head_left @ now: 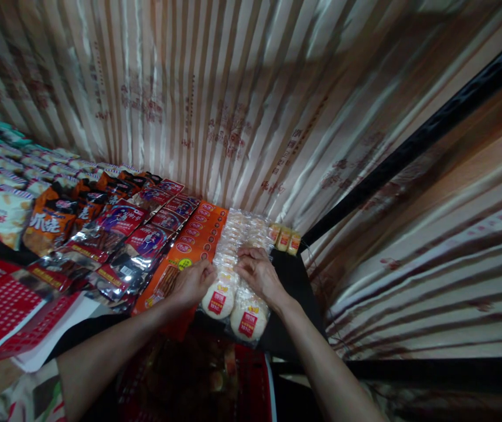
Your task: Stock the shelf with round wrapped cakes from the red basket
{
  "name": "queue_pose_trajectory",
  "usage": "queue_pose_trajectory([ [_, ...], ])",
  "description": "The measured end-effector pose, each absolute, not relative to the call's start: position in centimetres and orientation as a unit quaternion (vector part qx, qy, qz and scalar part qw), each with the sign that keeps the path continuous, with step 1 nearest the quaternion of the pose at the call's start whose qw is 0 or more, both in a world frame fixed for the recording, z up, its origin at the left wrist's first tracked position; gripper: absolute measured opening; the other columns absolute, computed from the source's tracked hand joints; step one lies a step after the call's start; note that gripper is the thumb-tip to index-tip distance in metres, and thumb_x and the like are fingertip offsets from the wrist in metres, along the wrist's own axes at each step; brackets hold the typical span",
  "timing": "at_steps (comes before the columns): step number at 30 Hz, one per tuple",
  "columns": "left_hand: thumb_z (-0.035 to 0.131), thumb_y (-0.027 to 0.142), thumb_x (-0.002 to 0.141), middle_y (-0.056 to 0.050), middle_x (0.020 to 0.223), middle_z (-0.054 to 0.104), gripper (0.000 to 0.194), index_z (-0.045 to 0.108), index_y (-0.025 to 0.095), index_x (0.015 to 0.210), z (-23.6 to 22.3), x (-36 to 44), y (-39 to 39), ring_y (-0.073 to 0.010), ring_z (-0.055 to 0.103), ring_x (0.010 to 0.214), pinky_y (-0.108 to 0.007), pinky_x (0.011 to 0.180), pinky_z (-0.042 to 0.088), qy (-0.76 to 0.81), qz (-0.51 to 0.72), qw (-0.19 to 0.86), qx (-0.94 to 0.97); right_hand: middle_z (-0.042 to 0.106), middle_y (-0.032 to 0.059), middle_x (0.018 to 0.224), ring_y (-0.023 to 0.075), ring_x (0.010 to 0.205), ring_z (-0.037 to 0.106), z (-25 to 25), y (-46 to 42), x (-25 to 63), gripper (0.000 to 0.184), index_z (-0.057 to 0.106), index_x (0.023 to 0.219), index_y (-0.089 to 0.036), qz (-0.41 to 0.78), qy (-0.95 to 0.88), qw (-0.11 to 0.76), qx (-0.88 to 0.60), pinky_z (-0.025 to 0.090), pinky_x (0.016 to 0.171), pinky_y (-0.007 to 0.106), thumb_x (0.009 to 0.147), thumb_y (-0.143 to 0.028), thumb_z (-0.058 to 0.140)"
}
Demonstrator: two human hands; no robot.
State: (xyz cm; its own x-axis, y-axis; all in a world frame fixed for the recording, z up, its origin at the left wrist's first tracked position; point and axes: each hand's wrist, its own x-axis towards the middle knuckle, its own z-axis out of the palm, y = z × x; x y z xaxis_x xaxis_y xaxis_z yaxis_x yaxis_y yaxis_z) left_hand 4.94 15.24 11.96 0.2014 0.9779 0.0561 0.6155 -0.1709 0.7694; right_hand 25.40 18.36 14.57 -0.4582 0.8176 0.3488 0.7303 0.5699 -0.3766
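Both of my hands rest on a double row of clear-wrapped round white cakes (233,246) with red labels, laid out on a dark table. My left hand (193,282) lies on the left edge of the row, fingers curled over a packet, beside the orange packets (193,240). My right hand (257,272) presses on the right column, fingers bent down onto the packets. Two front cakes (233,308) stick out below my hands at the table's near edge.
Rows of snack packets cover the table to the left: dark red and purple bags (136,234), orange bags (48,220), pale bags (4,214). Small yellow packets (283,239) lie behind the cakes. A red basket (215,381) sits below. Striped curtains (233,105) hang behind.
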Motion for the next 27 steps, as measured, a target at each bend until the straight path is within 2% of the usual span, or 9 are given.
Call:
queue_pose_trajectory([
  [6,0.043,0.028,0.084,0.000,0.075,0.059,0.014,0.052,0.019,0.079,12.1,5.9,15.2,-0.0126,0.054,0.068,-0.022,0.060,0.035,0.585,0.294,0.288,0.699,0.061,0.0056,0.099,0.0210,0.098,0.050,15.5,17.5,25.3,0.015,0.063,0.074,-0.022,0.078,-0.844,0.273,-0.455,0.042,0.086,0.040,0.080,-0.034,0.059],
  [10,0.040,0.029,0.086,0.000,0.078,0.059,0.014,0.050,0.020,0.081,11.9,6.1,14.8,-0.0131,0.055,0.070,-0.022,0.061,0.035,0.593,0.282,0.262,0.707,0.058,0.0055,0.104,0.0217,0.102,0.048,16.0,16.5,25.3,0.017,0.063,0.072,-0.021,0.083,-0.861,0.237,-0.442,0.041,0.088,0.041,0.076,-0.038,0.063],
  [16,0.038,0.026,0.085,-0.002,0.081,0.057,0.013,0.048,0.020,0.079,11.1,6.0,14.7,-0.0154,0.056,0.077,-0.024,0.068,0.039,0.592,0.278,0.229,0.721,0.057,0.0057,0.108,0.0219,0.106,0.045,15.6,15.6,24.9,0.011,0.062,0.072,-0.020,0.085,-0.871,0.195,-0.443,0.041,0.088,0.039,0.075,-0.030,0.066],
  [22,0.041,0.027,0.082,-0.003,0.089,0.055,0.013,0.051,0.021,0.089,11.1,6.1,14.6,-0.0165,0.057,0.081,-0.026,0.070,0.043,0.607,0.293,0.192,0.714,0.059,0.0051,0.105,0.0207,0.102,0.049,15.9,15.4,24.9,0.010,0.063,0.077,-0.022,0.102,-0.857,0.240,-0.444,0.043,0.087,0.038,0.077,-0.033,0.063],
  [27,0.041,0.026,0.081,-0.004,0.092,0.056,0.017,0.054,0.021,0.090,12.6,7.0,15.1,-0.0171,0.057,0.082,-0.028,0.073,0.045,0.591,0.350,0.154,0.711,0.064,0.0062,0.099,0.0196,0.099,0.055,15.6,18.1,27.9,0.015,0.065,0.090,-0.023,0.086,-0.772,0.362,-0.515,0.043,0.089,0.038,0.083,-0.029,0.053],
])
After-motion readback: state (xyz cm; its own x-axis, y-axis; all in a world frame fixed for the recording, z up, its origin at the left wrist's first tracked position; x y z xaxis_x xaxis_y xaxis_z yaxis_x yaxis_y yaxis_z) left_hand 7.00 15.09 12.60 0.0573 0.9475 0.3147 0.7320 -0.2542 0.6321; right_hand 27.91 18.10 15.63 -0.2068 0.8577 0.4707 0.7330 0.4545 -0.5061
